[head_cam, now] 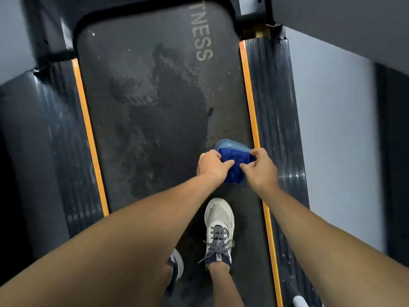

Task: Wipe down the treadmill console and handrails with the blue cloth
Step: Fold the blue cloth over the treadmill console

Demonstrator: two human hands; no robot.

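The blue cloth [235,161] is bunched between both hands above the treadmill belt [155,107]. My left hand [213,166] grips its left side with curled fingers. My right hand [261,168] pinches its right side with thumb and fingers. A pale blue rounded object [231,144] shows just behind the cloth; I cannot tell what it is. The console and handrails are out of view.
Orange strips [88,134] [252,111] edge the belt, with ribbed black side rails [278,103] outside them. My feet in white sneakers [219,227] stand on the belt. A grey floor [332,129] lies to the right. The belt has dusty smudges.
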